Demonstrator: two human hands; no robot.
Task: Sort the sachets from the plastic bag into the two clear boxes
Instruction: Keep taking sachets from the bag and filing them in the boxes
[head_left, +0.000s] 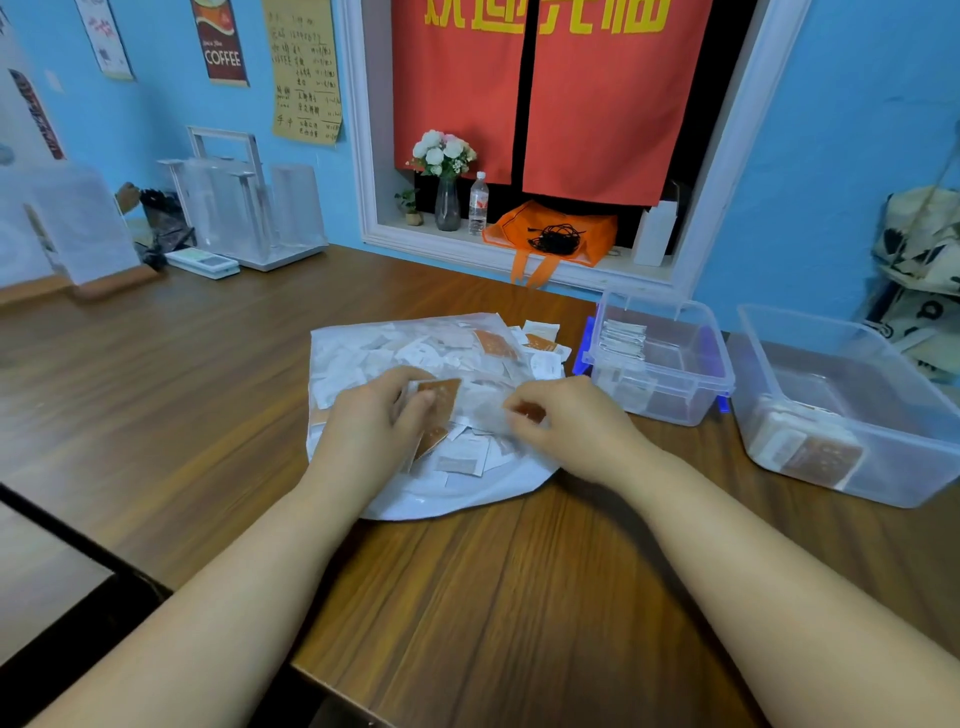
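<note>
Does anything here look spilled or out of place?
A few sachets lie loose on the table past the far right corner of the plastic bag, beside the smaller clear box, seemingly spilled out. Nothing else stands out.

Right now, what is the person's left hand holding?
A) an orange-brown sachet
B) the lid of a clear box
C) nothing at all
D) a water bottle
A: the left hand grips an orange-brown sachet just above the plastic bag of sachets spread on the table.
</note>
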